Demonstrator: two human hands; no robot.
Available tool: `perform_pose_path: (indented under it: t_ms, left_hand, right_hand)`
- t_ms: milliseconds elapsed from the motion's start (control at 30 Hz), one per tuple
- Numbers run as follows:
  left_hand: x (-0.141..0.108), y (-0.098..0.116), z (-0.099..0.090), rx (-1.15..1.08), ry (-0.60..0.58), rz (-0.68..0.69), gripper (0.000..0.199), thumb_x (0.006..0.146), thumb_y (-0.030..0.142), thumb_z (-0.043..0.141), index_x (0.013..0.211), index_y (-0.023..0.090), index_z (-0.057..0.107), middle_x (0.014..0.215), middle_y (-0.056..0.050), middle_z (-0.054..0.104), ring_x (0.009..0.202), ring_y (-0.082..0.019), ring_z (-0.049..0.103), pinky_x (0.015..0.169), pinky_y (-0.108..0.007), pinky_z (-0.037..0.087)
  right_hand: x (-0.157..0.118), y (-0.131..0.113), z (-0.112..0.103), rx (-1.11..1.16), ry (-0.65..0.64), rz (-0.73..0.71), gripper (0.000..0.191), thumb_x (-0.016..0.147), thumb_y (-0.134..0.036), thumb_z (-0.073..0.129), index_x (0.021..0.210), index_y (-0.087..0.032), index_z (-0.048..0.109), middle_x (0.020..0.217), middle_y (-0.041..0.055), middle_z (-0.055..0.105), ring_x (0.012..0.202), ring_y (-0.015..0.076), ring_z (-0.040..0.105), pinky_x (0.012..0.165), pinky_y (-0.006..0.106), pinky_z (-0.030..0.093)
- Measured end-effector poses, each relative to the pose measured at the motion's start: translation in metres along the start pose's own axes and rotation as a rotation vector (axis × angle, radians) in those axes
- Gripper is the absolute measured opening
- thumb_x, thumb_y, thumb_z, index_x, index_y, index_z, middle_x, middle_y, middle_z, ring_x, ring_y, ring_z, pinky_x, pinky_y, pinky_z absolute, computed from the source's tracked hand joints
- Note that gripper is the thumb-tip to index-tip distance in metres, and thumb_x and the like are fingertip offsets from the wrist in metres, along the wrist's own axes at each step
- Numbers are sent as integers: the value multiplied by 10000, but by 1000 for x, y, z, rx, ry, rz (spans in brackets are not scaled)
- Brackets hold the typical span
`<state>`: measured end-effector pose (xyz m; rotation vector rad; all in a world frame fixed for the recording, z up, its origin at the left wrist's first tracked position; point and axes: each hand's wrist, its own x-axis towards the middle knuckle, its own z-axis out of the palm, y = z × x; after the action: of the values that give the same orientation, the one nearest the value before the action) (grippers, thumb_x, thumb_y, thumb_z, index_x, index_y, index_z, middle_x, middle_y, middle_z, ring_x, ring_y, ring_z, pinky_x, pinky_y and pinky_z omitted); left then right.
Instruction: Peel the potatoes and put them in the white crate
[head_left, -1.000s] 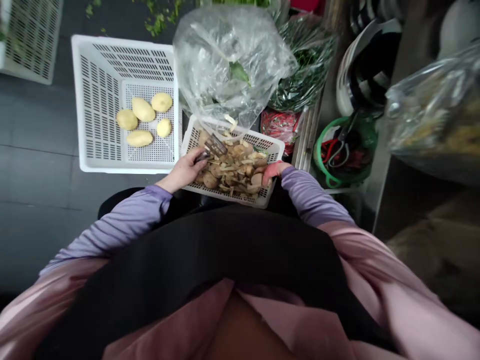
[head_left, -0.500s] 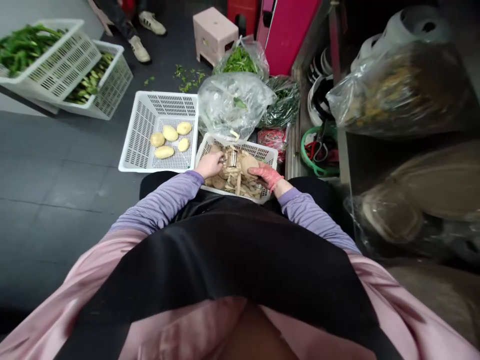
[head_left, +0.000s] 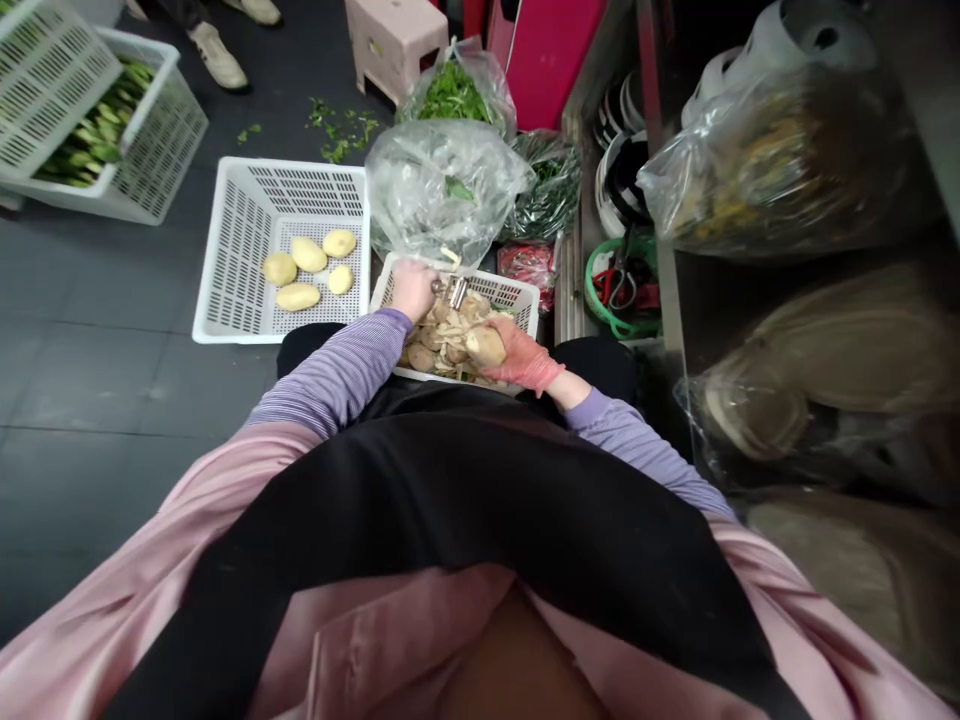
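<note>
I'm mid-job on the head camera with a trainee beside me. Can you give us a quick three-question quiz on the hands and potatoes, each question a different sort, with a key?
1. What tool does the bare left hand hold?
2. How many peeled yellow potatoes lie in the large white slatted plastic crate?
3. True or false: the pink-gloved right hand is empty.

Key:
1. A silver metal peeler.
2. Five.
3. False; it holds a pale-brown oval potato.

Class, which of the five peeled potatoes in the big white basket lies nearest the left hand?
The small potato on the right of the basket, below a larger one; the rest lie farther from the left hand.
</note>
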<state>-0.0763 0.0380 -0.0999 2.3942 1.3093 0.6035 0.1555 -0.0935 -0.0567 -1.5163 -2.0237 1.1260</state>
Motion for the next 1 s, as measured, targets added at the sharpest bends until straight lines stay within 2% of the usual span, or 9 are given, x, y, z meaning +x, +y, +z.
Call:
perform_pose_path:
  t_ms: [100,267,367,533,667,733,800,900,1000]
  left_hand:
    - [7,6,4,33,-44,40,186,999,232,531,1001,206,716,960,-107,685,1149,-284,574,1240,-590,326]
    - [12,11,1,77,-90,-38,190,965,186,543,878,180,711,939,-132,676,1168,-321,573,1252,-658,272]
    - [14,12,-1,45,-114,18,201,963,192,554,855,173,722,977,-131,679,1207,-310,564,1278,-623,233]
    - [20,15,-8,22,-133,-105,174,911,128,570,831,167,721,933,-127,666,1141,-313,583,1228,-623,311]
    - [19,21,-15,31,-169,-34,134,908,126,606,890,168,731,1023,-111,682,1207,-289,575,1296,-576,244]
    - [16,26,-19,67,-189,-77,160,901,84,579,880,148,724,1009,-120,681,1191,-294,591,1288,-583,261]
    - [13,30,-22,78,-150,-106,176,900,71,560,873,148,716,1000,-124,682,1178,-300,603,1259,-568,315]
    - [8,32,-23,44,-116,-67,177,885,76,575,902,177,720,1029,-105,702,1206,-291,609,1283,-529,296]
    - [4,27,-21,28,-157,-186,220,835,30,571,909,158,735,1037,-137,728,1186,-320,644,1249,-556,339]
  right_hand:
    - [8,4,2,-144,87,97,689,628,-296,872,1257,-199,606,1212,125,694,1177,382,669,1097,584,538]
    - [14,7,8,-221,132,-49,706,700,-384,863,1313,-183,577,1336,175,657,1292,395,617,1174,598,479]
    - [12,4,10,-201,191,-53,678,748,-448,852,1311,-179,587,1354,196,646,1320,415,588,1201,643,437]
    - [6,-1,6,-31,230,-78,727,676,-468,915,1295,-246,606,1378,153,634,1357,410,567,1248,615,399]
    - [3,-4,3,152,278,10,802,598,-445,946,1281,-229,586,1346,148,615,1328,405,574,1245,589,405]
    - [3,-6,3,252,289,28,862,547,-452,973,1277,-233,570,1350,137,606,1328,390,570,1243,570,413]
    - [4,-8,2,326,301,36,898,510,-461,997,1264,-240,562,1341,129,613,1334,379,565,1238,557,423]
    - [4,-12,2,397,291,88,886,497,-471,1011,1231,-240,572,1294,118,638,1327,374,571,1223,566,438]
    - [3,-18,1,477,272,92,899,453,-464,1023,1212,-254,588,1285,90,657,1312,350,586,1223,549,446]
